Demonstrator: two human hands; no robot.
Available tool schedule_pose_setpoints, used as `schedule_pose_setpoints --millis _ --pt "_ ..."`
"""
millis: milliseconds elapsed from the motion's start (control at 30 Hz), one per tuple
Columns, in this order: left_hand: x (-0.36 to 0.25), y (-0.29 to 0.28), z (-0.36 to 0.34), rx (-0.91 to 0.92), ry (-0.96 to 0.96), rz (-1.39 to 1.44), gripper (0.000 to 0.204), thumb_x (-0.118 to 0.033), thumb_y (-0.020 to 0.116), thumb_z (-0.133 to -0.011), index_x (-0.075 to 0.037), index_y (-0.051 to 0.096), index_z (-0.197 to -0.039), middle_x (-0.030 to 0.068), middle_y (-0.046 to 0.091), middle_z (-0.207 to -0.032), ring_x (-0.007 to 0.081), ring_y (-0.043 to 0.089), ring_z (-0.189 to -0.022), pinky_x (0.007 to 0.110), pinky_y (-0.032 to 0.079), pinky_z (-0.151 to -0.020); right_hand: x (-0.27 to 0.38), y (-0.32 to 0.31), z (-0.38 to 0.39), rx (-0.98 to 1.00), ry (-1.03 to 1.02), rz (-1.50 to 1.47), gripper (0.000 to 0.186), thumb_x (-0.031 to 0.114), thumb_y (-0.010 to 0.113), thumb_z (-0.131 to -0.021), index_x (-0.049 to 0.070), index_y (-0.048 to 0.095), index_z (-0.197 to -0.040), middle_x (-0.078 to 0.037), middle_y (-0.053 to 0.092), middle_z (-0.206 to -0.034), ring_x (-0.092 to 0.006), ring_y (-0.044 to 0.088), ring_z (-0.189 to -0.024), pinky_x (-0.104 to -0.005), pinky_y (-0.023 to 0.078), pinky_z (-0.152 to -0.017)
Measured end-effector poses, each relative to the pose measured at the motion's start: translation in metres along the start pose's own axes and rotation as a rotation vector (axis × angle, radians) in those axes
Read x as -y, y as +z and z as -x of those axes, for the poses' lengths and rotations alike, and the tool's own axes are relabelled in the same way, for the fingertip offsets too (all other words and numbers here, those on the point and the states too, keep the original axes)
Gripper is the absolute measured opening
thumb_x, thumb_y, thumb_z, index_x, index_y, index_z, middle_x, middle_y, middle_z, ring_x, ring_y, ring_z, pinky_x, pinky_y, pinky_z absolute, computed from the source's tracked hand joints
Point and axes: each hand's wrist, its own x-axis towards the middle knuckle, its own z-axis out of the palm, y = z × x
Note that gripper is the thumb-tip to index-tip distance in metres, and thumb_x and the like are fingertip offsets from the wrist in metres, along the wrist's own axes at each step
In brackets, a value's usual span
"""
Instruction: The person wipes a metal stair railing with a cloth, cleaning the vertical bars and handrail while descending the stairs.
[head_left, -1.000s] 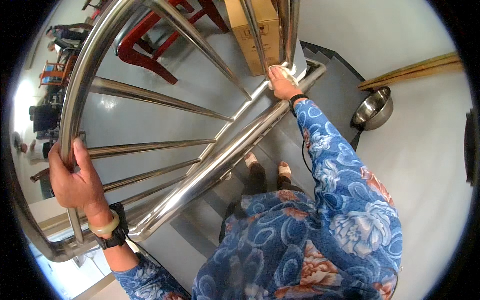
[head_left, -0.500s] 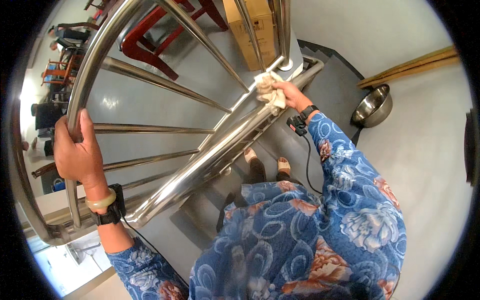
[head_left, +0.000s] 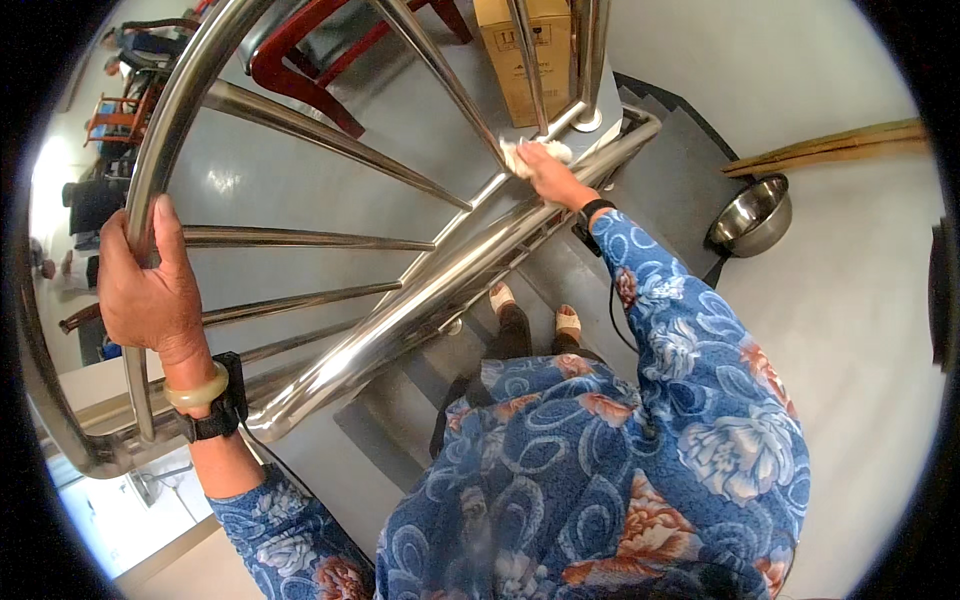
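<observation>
My left hand (head_left: 152, 285) is wrapped round the shiny steel handrail (head_left: 165, 150) at the left. Farther off, to the right of the middle, my right hand (head_left: 548, 175) presses a crumpled off-white cloth (head_left: 518, 158) against the lower end of a thin baluster (head_left: 445, 85), by the bottom rail. Part of the cloth is hidden under the fingers. Just on the near side of it runs a thick, sloping steel tube (head_left: 400, 315).
My feet stand on grey stairs (head_left: 385, 425). At the right, a steel basin (head_left: 752, 215) sits by the wall near wooden poles (head_left: 830, 148). Beyond the railing are a cardboard box (head_left: 525, 70) and a red wooden chair (head_left: 300, 75). People and furniture show at the far left.
My right hand has moved slightly left with the cloth, from beside the rail onto the baluster's foot, and has turned palm down. My left hand keeps its hold on the handrail.
</observation>
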Motion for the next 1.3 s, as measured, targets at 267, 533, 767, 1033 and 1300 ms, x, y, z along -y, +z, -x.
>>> schedule_pose_setpoints --millis 267,533,767,1033,1300 --pt "-0.003 0.023 0.006 -0.020 0.006 0.096 0.043 -0.055 0.062 -0.080 -0.015 0.066 -0.097 0.0040 0.068 -0.077 0.0242 0.065 -0.065 0.035 0.048 -0.054 -0.001 0.000 0.011 0.129 -0.015 0.347 0.051 0.002 0.040 -0.085 -0.001 0.035 -0.136 -0.017 0.034 -0.143 -0.0321 0.028 -0.135 -0.0352 0.031 -0.109" --pt "-0.002 0.024 0.004 -0.030 0.012 0.006 0.042 -0.057 0.061 -0.080 -0.018 0.066 -0.095 0.0014 0.067 -0.072 0.0212 0.065 -0.062 0.033 0.048 -0.053 0.000 0.022 -0.026 0.113 0.257 0.428 0.044 0.007 0.042 -0.085 -0.004 0.044 -0.128 -0.020 0.041 -0.133 -0.0337 0.036 -0.127 -0.0372 0.034 -0.105" --pt "-0.008 0.022 0.005 0.001 -0.036 0.100 0.043 -0.058 0.062 -0.079 -0.018 0.067 -0.095 0.0005 0.067 -0.073 0.0213 0.065 -0.063 0.033 0.048 -0.054 0.005 0.015 0.002 0.017 -0.061 0.370 0.053 0.004 0.047 -0.080 -0.005 0.040 -0.131 -0.023 0.040 -0.137 -0.0370 0.037 -0.127 -0.0385 0.033 -0.106" --pt "0.004 0.021 0.002 0.010 -0.034 -0.017 0.044 -0.062 0.059 -0.078 -0.022 0.067 -0.095 -0.0011 0.067 -0.071 0.0224 0.065 -0.061 0.035 0.047 -0.050 0.125 -0.021 0.053 0.304 0.222 -0.396 0.048 0.034 0.053 -0.087 0.000 0.052 -0.121 -0.021 0.057 -0.116 -0.0322 0.056 -0.106 -0.0445 0.043 -0.095" --pt "0.000 0.028 0.001 0.021 -0.048 0.047 0.047 -0.064 0.057 -0.079 -0.022 0.067 -0.098 -0.0021 0.068 -0.071 0.0192 0.065 -0.062 0.033 0.046 -0.053 0.216 0.037 0.081 0.110 -0.345 -0.218 0.056 0.041 0.051 -0.090 0.017 0.039 -0.138 -0.012 0.034 -0.144 -0.0277 0.027 -0.136 -0.0551 0.025 -0.105"
